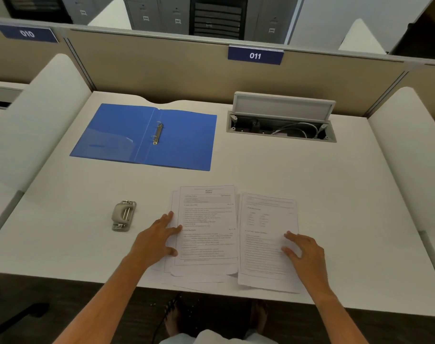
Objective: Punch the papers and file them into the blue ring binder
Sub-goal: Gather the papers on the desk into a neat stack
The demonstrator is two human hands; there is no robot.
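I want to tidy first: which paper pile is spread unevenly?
The left pile, touched by the left hand: its sheets are fanned out. The right pile lies nearly squared.

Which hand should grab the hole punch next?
Probably left. The left hand rests on the left paper stack, beside the hole punch; the right hand lies on the right paper stack, farther away.

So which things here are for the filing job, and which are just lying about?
For the job: blue ring binder, open; hole punch; left paper pile under the left hand; right paper pile under the right hand.
Just there: open cable box; 011 sign.
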